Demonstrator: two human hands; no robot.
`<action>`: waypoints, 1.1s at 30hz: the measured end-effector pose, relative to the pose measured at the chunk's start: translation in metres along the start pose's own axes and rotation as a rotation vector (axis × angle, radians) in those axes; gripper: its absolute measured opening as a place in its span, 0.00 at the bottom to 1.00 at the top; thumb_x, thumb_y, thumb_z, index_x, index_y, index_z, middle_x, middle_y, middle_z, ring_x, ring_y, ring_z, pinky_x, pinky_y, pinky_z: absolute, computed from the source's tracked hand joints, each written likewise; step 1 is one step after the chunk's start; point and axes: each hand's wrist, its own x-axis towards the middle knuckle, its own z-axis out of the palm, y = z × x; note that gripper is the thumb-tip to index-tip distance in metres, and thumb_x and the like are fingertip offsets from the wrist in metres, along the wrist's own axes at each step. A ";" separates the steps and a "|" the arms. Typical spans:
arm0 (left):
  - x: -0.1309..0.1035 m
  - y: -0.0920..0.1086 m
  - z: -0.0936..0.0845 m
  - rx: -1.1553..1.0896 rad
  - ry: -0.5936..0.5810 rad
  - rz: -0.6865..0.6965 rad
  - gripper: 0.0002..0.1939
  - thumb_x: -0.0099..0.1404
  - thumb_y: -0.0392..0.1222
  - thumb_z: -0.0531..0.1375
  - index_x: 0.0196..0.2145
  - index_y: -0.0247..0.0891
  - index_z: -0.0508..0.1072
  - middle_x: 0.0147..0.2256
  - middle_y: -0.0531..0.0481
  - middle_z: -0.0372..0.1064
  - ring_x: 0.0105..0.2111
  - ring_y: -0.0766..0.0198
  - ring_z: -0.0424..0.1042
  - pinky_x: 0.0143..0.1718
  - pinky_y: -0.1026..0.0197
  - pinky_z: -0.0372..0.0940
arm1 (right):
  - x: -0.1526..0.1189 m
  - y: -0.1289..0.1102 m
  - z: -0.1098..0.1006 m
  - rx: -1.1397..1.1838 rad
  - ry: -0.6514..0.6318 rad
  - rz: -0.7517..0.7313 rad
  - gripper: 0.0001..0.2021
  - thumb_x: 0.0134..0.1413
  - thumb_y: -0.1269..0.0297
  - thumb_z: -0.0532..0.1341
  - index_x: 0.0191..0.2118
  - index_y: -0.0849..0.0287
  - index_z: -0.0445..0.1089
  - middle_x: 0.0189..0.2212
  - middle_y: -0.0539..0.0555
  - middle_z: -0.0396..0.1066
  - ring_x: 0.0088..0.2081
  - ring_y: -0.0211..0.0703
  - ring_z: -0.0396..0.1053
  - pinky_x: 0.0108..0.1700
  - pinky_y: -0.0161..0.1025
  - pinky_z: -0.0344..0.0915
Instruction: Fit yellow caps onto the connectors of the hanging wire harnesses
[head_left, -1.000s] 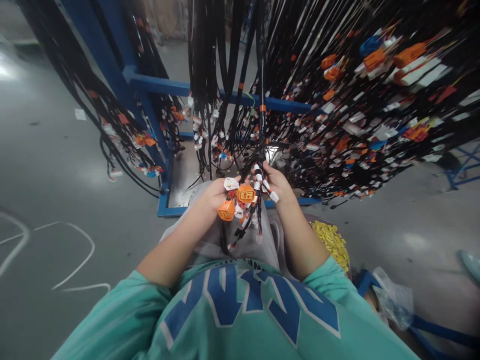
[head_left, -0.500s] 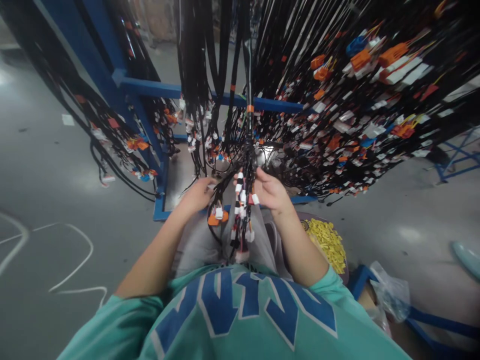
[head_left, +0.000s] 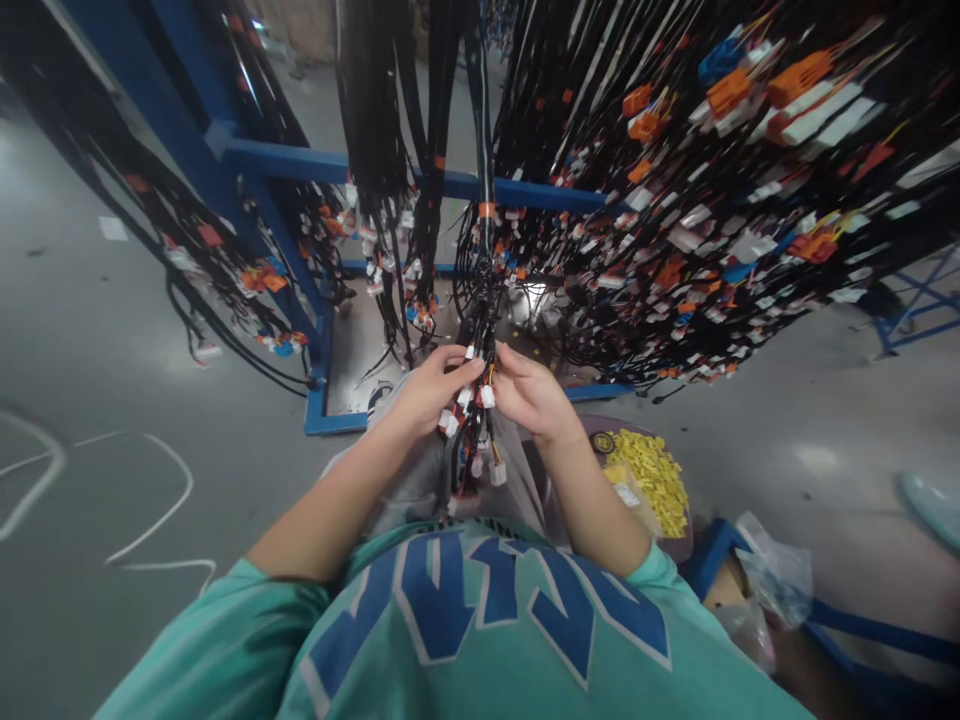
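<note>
A black wire harness [head_left: 486, 240] with an orange band hangs in front of me, its lower end spread into branches with white connectors [head_left: 487, 397]. My left hand [head_left: 436, 388] is closed round the left side of these branches, thumb across the front. On the right side, my right hand [head_left: 529, 392] touches the same bundle, its fingertips bent in behind the wires and partly hidden. A white connector [head_left: 497, 472] on colored wires dangles below my hands, over my lap.
A blue frame [head_left: 525, 190] crosses behind the harness. Many harnesses [head_left: 675, 240] hang at the right, more [head_left: 217, 260] at the left. A tub of yellow pieces [head_left: 652, 480] and plastic bags [head_left: 776, 570] are at the lower right.
My left hand has moved right and closed on the bundle. The orange connector near it has gone out of clear view. My right hand has shifted slightly left against the wires.
</note>
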 end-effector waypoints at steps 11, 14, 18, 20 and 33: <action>0.016 -0.007 0.001 0.426 -0.059 0.080 0.20 0.46 0.30 0.59 0.37 0.36 0.58 0.28 0.54 0.64 0.25 0.67 0.67 0.27 0.64 0.60 | 0.010 0.020 -0.039 -0.303 0.135 -0.147 0.22 0.40 0.64 0.63 0.46 0.55 0.64 0.31 0.47 0.70 0.33 0.36 0.67 0.37 0.33 0.63; 0.021 -0.013 -0.001 0.370 -0.090 0.085 0.20 0.46 0.30 0.58 0.37 0.37 0.56 0.28 0.54 0.65 0.25 0.66 0.68 0.26 0.64 0.60 | 0.011 0.022 -0.049 -0.349 0.182 -0.129 0.21 0.38 0.63 0.64 0.43 0.57 0.65 0.21 0.44 0.66 0.24 0.31 0.62 0.28 0.29 0.60; 0.018 -0.023 0.002 0.240 -0.083 0.101 0.19 0.47 0.29 0.58 0.35 0.38 0.55 0.30 0.53 0.66 0.30 0.66 0.69 0.32 0.64 0.62 | 0.009 0.020 -0.053 -0.353 0.287 -0.067 0.16 0.31 0.60 0.66 0.29 0.61 0.65 0.18 0.44 0.65 0.19 0.30 0.59 0.21 0.28 0.56; 0.012 -0.027 0.006 0.163 -0.058 0.103 0.18 0.49 0.31 0.59 0.35 0.38 0.55 0.30 0.53 0.66 0.32 0.67 0.69 0.35 0.63 0.62 | 0.006 0.020 -0.052 -0.350 0.317 -0.053 0.16 0.30 0.59 0.67 0.25 0.61 0.63 0.15 0.43 0.62 0.16 0.29 0.56 0.18 0.28 0.53; 0.010 -0.032 0.016 -0.088 -0.219 -0.147 0.16 0.44 0.40 0.64 0.32 0.34 0.66 0.23 0.55 0.66 0.24 0.67 0.67 0.28 0.64 0.62 | -0.006 0.027 -0.045 -0.181 0.237 0.009 0.17 0.29 0.57 0.67 0.29 0.60 0.67 0.22 0.46 0.66 0.22 0.31 0.63 0.23 0.30 0.61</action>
